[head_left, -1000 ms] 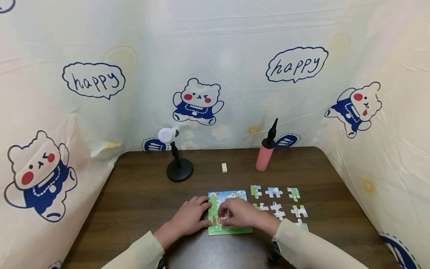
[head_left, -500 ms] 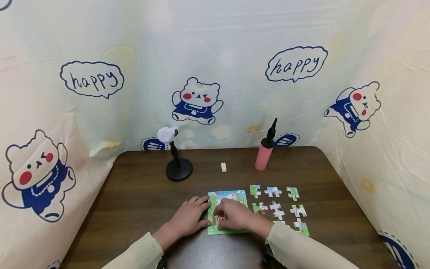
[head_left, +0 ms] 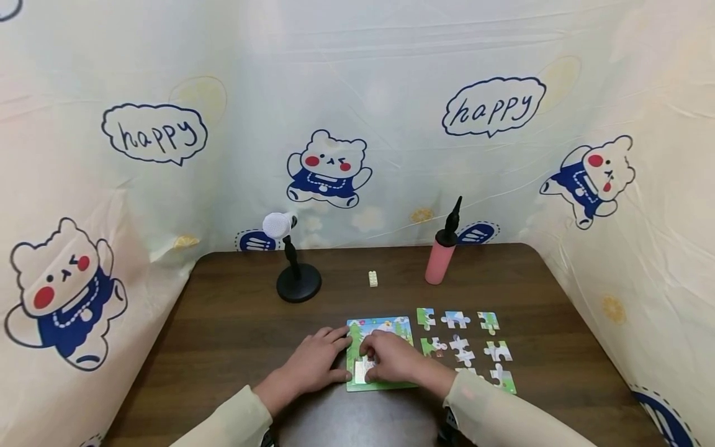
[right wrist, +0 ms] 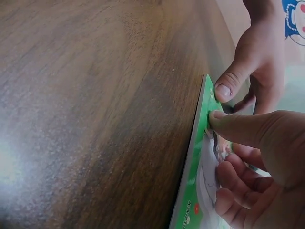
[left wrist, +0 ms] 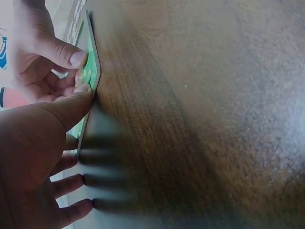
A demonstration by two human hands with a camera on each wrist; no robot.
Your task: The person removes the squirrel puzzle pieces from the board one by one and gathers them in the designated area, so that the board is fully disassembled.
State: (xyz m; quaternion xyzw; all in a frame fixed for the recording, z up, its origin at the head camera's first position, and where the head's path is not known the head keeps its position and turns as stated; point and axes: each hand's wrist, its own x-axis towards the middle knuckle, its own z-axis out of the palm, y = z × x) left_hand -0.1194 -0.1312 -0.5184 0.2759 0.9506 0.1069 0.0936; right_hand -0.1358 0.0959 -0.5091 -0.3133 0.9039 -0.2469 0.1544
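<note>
A flat jigsaw puzzle board [head_left: 385, 384] with a green and blue printed border lies on the table. My left hand [head_left: 314, 362] rests along its left side; the thumb and straight fingers touch the edge. Over the lower middle of the board, my right hand [head_left: 392, 359] pinches a puzzle piece [right wrist: 225, 147] between thumb and curled fingers, which largely hide it. Beside the right fingertips a pale patch [head_left: 360, 371] shows in the picture's lower left. Several loose puzzle pieces [head_left: 455, 320] lie spread right of the board, some partly behind the right forearm.
The brown table [head_left: 234, 347] carries a white-headed microphone on a black stand [head_left: 298, 283] at back left. A small cream toy brick [head_left: 373, 279] lies at the back middle. At back right stands a pink hand pump [head_left: 439, 262] with a black top. A printed curtain [head_left: 391, 105] surrounds the table.
My right hand has shifted slightly left and stays over the board. A pale patch now shows at the picture's lower left, where brown and red print showed before. My left hand stays put.
</note>
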